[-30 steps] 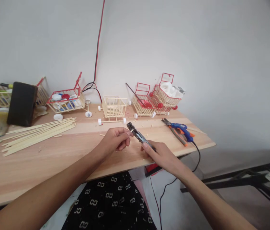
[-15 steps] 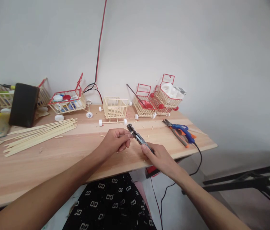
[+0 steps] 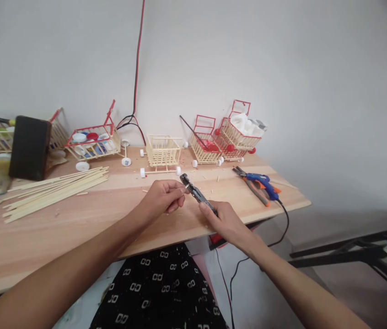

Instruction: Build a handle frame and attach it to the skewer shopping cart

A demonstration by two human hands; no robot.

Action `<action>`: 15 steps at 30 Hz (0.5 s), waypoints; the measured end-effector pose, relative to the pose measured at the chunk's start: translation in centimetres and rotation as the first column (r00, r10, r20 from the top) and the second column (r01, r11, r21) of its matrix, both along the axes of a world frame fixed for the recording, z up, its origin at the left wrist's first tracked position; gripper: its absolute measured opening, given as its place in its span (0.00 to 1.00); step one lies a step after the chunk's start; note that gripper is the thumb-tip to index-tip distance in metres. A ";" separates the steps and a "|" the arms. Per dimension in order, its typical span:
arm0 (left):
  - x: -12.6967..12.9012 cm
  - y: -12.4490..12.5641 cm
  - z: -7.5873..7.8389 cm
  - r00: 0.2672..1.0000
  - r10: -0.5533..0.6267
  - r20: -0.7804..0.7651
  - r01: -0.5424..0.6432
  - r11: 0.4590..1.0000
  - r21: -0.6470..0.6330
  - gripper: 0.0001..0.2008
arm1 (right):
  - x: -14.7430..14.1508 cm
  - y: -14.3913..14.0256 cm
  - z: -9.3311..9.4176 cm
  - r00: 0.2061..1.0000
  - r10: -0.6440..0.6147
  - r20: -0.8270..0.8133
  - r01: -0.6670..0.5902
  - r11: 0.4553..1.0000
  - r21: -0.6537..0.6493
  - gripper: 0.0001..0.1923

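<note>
My right hand (image 3: 223, 219) grips the handles of dark metal pliers (image 3: 193, 191), whose jaws point up and left over the wooden table (image 3: 77, 219). My left hand (image 3: 162, 197) pinches a short pale stick piece (image 3: 185, 187) and holds its end at the pliers' jaws. Both hands hover just above the table near its front edge. Right behind them stands an unpainted stick cart (image 3: 163, 151) with small white wheels.
A bundle of long bamboo sticks (image 3: 56, 187) lies at left. Red-trimmed stick carts (image 3: 92, 139) (image 3: 228, 135) line the wall. A blue glue gun (image 3: 264, 182) and orange-handled pliers (image 3: 252, 188) lie at right, cord hanging off the edge. A dark block (image 3: 29, 147) stands far left.
Both hands and the pliers have drifted slightly left and toward the wall; the grip on the stick piece and the pliers is unchanged.
</note>
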State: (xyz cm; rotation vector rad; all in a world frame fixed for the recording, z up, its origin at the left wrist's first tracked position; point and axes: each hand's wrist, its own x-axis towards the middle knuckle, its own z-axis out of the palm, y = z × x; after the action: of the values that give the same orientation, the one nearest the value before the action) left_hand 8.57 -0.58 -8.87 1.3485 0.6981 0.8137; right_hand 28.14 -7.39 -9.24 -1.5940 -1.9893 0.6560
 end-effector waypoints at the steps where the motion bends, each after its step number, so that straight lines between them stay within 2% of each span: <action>1: 0.0 0.0 -0.1 1.000 -0.006 0.001 0.006 1.000 -0.001 0.08 | 0.1 0.0 -0.2 1.000 0.001 0.003 -0.001 1.000 0.005 0.27; 11: 0.1 0.0 -0.1 0.999 -0.047 -0.019 0.047 0.999 0.024 0.09 | 0.0 -0.2 -0.8 0.993 -0.059 0.103 0.049 0.994 0.097 0.27; 13: 0.0 0.1 -0.1 0.998 -0.058 -0.009 0.058 0.998 0.023 0.09 | 0.0 -0.1 -0.7 0.995 -0.062 0.079 0.053 0.993 0.106 0.27; 15: 0.0 0.1 -0.2 0.997 -0.078 0.023 0.078 0.997 0.013 0.10 | 0.2 0.1 -0.8 0.997 -0.076 -0.003 0.077 0.995 0.056 0.29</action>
State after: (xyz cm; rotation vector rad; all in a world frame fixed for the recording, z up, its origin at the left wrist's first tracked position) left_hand 8.57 -0.45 -9.05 1.3671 0.6194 0.7710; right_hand 28.37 -7.29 -10.01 -1.6270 -1.9186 0.5664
